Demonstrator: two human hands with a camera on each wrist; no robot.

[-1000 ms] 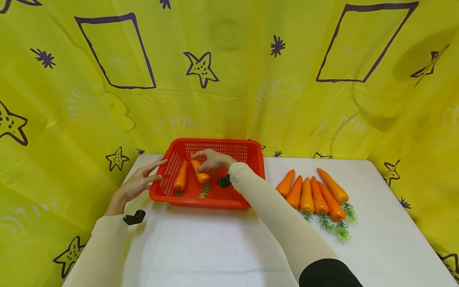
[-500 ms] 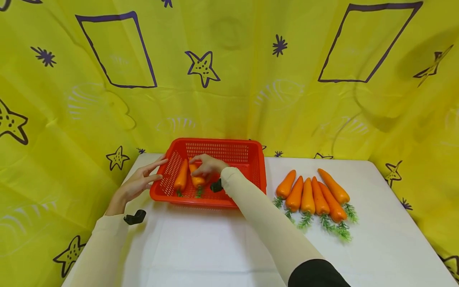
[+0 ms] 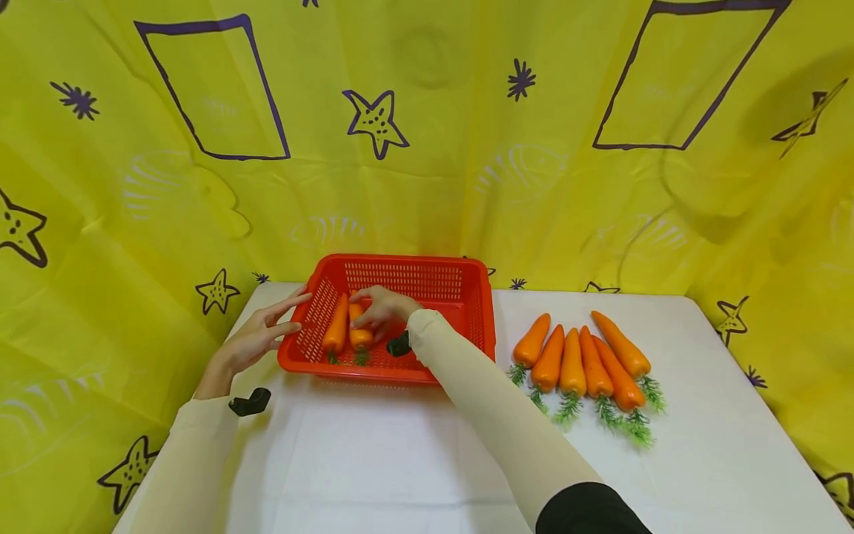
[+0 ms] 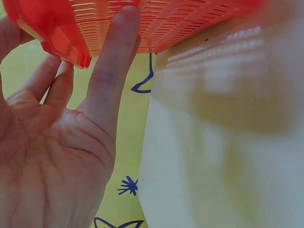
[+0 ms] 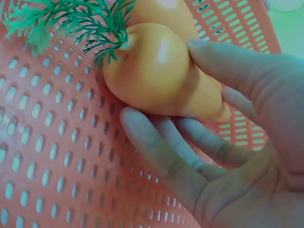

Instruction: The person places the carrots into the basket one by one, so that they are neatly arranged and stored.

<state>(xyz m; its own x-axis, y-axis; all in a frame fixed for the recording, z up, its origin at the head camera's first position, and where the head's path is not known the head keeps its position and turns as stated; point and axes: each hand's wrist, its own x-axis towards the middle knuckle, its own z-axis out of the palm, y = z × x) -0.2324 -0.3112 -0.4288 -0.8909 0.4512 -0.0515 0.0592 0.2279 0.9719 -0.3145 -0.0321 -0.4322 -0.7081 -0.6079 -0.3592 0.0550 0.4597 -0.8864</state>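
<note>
A red perforated plastic basket (image 3: 394, 375) stands on the white table. Inside, near its left end, two orange carrots with green tops lie side by side. My right hand (image 3: 387, 308) reaches in and grips the right-hand carrot (image 3: 361, 339), beside the other carrot (image 3: 336, 326). In the right wrist view, the thumb lies on one side of the gripped carrot (image 5: 147, 71) and the fingers curl along its other side. My left hand (image 3: 256, 337) touches the basket's left end with extended fingers; in the left wrist view, one fingertip (image 4: 126, 14) overlaps the slotted outer wall.
Several more carrots (image 3: 572, 363) with leafy green tops lie fanned out on the white table (image 3: 373, 452), right of the basket. A yellow curtain (image 3: 427, 193) with star drawings hangs behind and along both sides of the table.
My right hand has shifted left inside the basket, bringing its carrot closer to and more in line with the other one. My left hand has stayed at the basket's left end.
</note>
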